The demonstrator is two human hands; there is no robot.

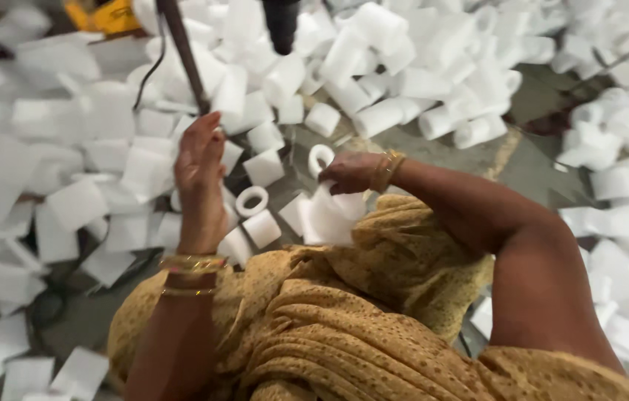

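Note:
My left hand [199, 174] is raised with its fingers stretched upward and nothing in it; its fingertips are just below a dark slanted rod [183, 56]. My right hand [351, 172] is bent at the wrist and grips the top of a white paper sheet [329, 217] that hangs over my lap. Both wrists wear gold bangles. A mustard-yellow patterned cloth [344, 334] covers my lap. Between the hands, small white paper rolls [252, 200] lie on the floor, one showing its hollow core.
Flat white paper sheets [77, 204] are strewn over the floor to the left. A heap of white paper rolls [403, 67] fills the back, and more rolls [618, 178] lie to the right. A yellow object [110, 15] sits at the top left. Grey floor [529, 160] shows in between.

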